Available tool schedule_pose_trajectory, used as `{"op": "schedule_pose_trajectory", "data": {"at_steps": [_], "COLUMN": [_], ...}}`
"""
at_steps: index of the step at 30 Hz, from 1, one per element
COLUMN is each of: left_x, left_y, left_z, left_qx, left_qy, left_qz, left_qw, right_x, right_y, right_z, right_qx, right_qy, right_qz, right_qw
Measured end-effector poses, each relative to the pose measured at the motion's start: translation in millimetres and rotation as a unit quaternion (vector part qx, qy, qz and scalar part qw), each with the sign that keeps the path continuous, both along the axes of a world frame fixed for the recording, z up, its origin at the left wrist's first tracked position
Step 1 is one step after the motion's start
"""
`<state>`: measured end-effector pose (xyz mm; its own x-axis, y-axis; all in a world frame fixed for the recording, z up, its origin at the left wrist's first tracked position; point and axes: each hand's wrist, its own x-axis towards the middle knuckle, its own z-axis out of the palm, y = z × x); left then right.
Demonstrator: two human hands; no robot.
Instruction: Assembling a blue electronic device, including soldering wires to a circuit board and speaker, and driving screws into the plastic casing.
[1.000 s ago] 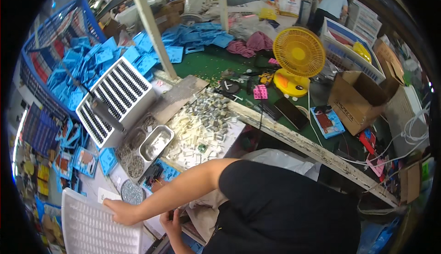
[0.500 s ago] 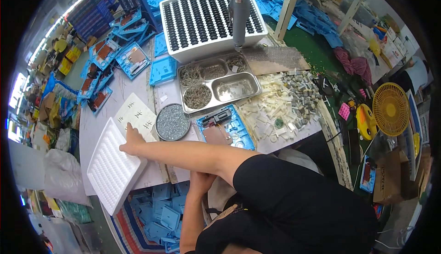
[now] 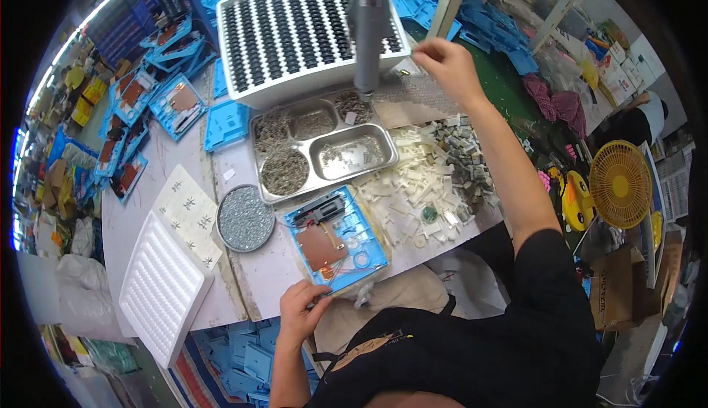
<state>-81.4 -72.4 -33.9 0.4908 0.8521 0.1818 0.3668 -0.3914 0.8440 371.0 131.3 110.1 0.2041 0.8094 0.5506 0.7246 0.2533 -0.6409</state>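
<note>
A blue plastic housing (image 3: 345, 260) lies on the table before me, with a brown board, a black part and thin wires inside. At its near left corner my left hand (image 3: 299, 314) is closed, thumb and fingers pinching the edge. My right hand (image 3: 451, 70) is raised at the far right, beside the corner of a white foam tray (image 3: 324, 78) filled with rows of black parts. Its fingers are curled together; anything between them is too small to make out. A grey electric screwdriver (image 3: 367, 43) hangs upright in front of that tray.
A metal compartment tray (image 3: 318, 126) holds small hardware; a round dish (image 3: 245, 218) of small metal pieces stands left of the housing. White and grey parts (image 3: 413, 187) are heaped at right. A white ridged tray (image 3: 164, 286) overhangs the left table edge beside a paper sheet (image 3: 190, 215).
My right hand has swung from the paper sheet at left to the far right. My left hand has come up to the housing's near corner. The whole view has shifted slightly.
</note>
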Motion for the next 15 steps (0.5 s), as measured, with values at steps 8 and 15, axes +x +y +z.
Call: {"op": "schedule_pose_trajectory", "data": {"at_steps": [8, 15], "left_x": [-5, -8], "left_y": [-4, -11], "left_z": [-4, -18], "left_qx": [-0.021, -0.064], "left_qy": [0.038, -0.032], "left_qz": [0.024, 0.024], "left_qw": [0.999, 0.997], "right_x": [8, -11], "right_y": [102, 110], "right_z": [-10, 14], "right_qx": [-0.044, -0.061], "right_qy": [-0.350, -0.495], "right_qz": [0.045, 0.096], "right_qw": [0.935, 0.861]}}
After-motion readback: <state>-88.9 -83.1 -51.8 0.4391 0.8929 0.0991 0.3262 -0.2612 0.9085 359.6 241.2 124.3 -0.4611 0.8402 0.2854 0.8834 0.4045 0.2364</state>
